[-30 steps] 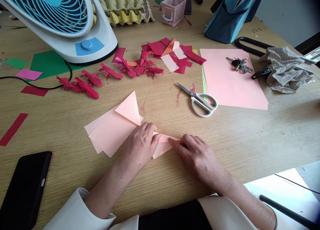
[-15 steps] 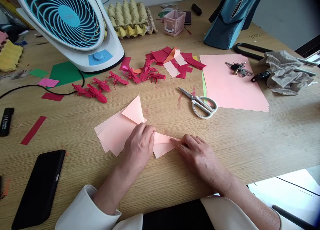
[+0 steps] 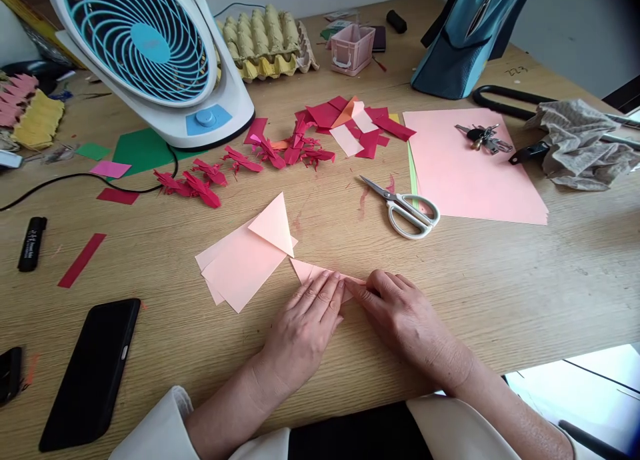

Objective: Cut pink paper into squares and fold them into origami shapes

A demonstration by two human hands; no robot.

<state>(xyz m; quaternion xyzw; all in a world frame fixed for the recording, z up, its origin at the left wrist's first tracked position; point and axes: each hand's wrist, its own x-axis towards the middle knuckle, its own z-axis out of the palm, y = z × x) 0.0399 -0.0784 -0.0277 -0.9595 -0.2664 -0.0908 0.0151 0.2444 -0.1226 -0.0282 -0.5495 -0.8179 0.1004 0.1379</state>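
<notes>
A small folded pink paper (image 3: 303,269) lies on the wooden table between my hands. Flat on top of it rests my left hand (image 3: 306,327), fingers stretched out and covering its middle. My right hand (image 3: 403,323) pinches the paper's right end between thumb and fingers. Up and to the left lie overlapping pink paper pieces (image 3: 240,270), with a folded pink triangle (image 3: 275,225) on their upper corner. Beyond my hands are scissors (image 3: 413,215) with white handles, blades apart.
Red folded paper figures (image 3: 200,187) and red scraps (image 3: 367,143) lie farther back. A fan (image 3: 220,123) stands at back left, pink sheets (image 3: 475,173) with keys on them at right. A black phone (image 3: 90,373) and a marker (image 3: 33,244) are at left.
My left hand has moved right and flattened from a grip onto the folded paper. The paper's left end now shows. My right hand keeps its pinch. The whole view has shifted slightly.
</notes>
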